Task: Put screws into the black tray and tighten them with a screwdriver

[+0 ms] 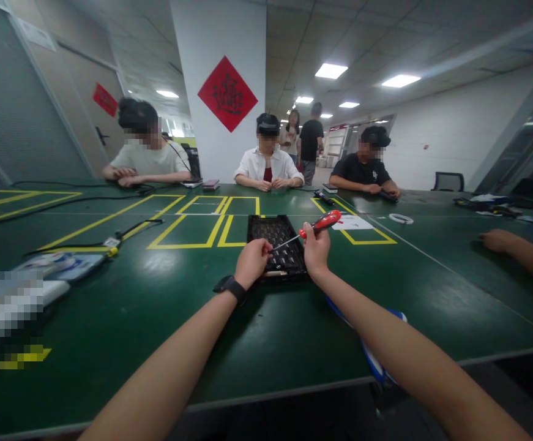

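Observation:
In my right hand is a screwdriver with a red and black handle, its handle up and to the right. The thin metal shaft slants down to the left across a black toolbox tray. My left hand, below a black wristband, pinches at the shaft's far end. The tip is hidden by these fingers, so I cannot tell whether a small piece is held there too. Rows of small shiny metal pieces sit in the tray, which lies on the green table.
Yellow tape outlines rectangles on the table. White paper and a tape roll lie beyond my right hand. Packages and cables are at left. Several people sit opposite; a co-worker's hand rests at right. A blue-white strap hangs over the near edge.

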The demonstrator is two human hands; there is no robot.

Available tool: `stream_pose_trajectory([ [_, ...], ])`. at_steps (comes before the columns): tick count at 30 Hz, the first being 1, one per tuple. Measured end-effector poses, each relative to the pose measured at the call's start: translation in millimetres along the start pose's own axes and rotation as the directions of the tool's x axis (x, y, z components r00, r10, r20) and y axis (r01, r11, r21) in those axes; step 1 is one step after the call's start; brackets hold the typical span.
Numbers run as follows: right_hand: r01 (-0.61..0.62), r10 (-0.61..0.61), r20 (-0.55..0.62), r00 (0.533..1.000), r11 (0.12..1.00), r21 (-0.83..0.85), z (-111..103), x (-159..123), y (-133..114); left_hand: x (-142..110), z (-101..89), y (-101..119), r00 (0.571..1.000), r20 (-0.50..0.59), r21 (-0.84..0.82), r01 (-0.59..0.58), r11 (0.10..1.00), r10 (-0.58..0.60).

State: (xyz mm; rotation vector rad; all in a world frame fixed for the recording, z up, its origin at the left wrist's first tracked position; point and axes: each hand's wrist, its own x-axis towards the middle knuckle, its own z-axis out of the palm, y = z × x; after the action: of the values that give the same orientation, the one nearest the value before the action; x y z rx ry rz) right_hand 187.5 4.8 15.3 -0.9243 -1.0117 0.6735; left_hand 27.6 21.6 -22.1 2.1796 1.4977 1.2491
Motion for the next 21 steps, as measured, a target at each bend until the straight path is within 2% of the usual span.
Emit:
stream_pose_trajectory([
  [2,0.138,-0.136,0.029,0.990,0.988,-0.065,1,-3,-3,0,0.1,0,1.000,-0.004,0.008,-0.002,1.000,0.002],
  [4,0.211,-0.203,0.106,0.974,0.974,-0.076,3,-5,-4,0,-0.2,0,1.000,0.000,0.003,0.007,1.000,-0.007],
  [10,0.110,-0.126,0.308,0.943,0.991,0.071,9,-10,-1,-1,-2.0,4,1.000,0.003,-0.052,-0.004,0.999,0.004],
  [14,0.087,-0.113,0.431,0.895,0.993,0.080,11,-11,5,-1,-1.9,4,1.000,0.005,-0.079,-0.015,0.997,0.015],
  [17,0.090,-0.106,0.456,0.884,0.994,0.056,11,-12,7,0,-1.1,2,1.000,0.025,-0.072,-0.007,0.997,0.009],
  [21,0.093,-0.103,0.418,0.902,0.995,0.046,11,-12,5,1,-1.5,2,0.998,0.062,-0.089,-0.003,0.996,0.008],
])
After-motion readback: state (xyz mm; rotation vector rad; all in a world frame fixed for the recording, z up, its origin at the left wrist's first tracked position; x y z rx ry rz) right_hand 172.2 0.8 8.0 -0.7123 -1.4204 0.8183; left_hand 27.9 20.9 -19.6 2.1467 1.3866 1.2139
